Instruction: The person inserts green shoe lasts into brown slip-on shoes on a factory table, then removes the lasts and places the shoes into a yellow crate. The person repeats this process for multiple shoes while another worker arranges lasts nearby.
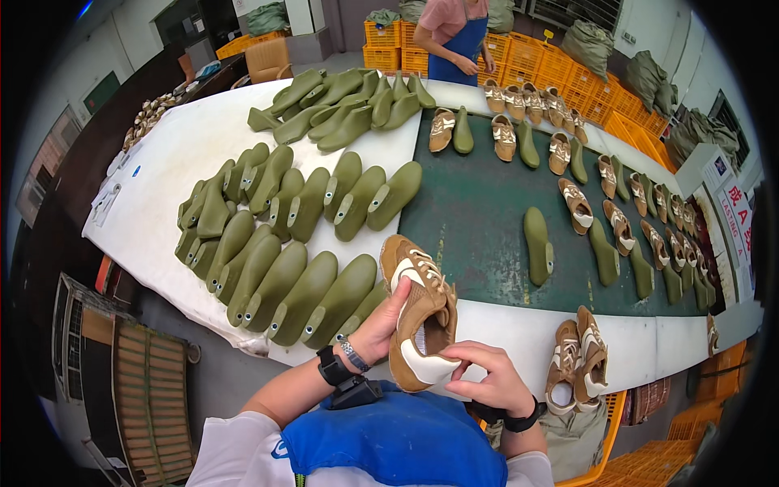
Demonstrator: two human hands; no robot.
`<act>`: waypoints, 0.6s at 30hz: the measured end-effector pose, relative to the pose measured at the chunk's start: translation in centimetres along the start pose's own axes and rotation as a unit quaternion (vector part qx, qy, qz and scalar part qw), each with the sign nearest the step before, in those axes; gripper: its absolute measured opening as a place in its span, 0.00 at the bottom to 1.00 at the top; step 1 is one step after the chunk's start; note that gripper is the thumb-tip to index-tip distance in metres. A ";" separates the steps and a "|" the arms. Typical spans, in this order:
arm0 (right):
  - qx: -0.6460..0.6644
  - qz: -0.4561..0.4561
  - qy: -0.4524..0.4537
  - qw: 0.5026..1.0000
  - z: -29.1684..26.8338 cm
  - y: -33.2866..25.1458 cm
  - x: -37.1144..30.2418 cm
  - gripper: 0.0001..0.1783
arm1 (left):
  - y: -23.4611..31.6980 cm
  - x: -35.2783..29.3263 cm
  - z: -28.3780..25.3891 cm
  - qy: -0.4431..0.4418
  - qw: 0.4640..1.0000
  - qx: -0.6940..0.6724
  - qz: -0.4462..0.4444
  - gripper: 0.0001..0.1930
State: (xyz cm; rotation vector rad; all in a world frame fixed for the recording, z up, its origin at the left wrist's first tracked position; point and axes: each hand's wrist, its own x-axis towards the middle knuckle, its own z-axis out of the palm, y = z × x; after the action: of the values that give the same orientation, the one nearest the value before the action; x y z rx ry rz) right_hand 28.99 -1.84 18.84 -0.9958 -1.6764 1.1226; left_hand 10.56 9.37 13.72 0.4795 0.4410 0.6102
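Observation:
A brown sneaker (418,300) with white side stripes and a white heel patch is held up in front of my apron, toe pointing away and opening facing up. My left hand (375,331) is wrapped round its left side, thumb along the upper. The fingers of my right hand (491,377) pinch the collar at the heel. Inside the sneaker a pale lining shows; no last is visible in it. Just left of it, rows of olive-green shoe lasts (304,300) stand close together on the white table (162,235).
A dark green belt (479,219) carries similar sneakers and single lasts (537,243) in rows. A pair of brown sneakers (578,357) sits at the table's near right edge. More lasts (345,126) are heaped at the back. Beyond stand a person in a blue apron (456,49) and orange crates (519,58).

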 end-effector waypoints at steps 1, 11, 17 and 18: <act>0.003 -0.014 0.005 1.000 0.2 0.1 0.1 0.21 | -0.1 0.0 -0.2 0.015 1.000 0.004 -0.004 0.33; 0.020 -0.016 0.026 0.999 0.6 1.8 0.0 0.15 | -0.4 -0.1 -0.3 0.046 0.998 -0.005 0.043 0.29; 0.053 -0.003 0.041 0.998 0.6 2.9 -0.4 0.15 | 0.1 -0.8 0.5 0.048 0.997 -0.031 0.057 0.27; 0.060 -0.006 0.042 0.997 0.7 2.9 -0.4 0.15 | 0.1 -0.9 0.6 0.052 0.996 -0.029 0.064 0.27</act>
State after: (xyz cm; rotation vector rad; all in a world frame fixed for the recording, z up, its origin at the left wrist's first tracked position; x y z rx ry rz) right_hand 28.87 -1.56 15.82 -0.9440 -1.5289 1.1444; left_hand 10.15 8.69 14.45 0.4245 0.4936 0.7713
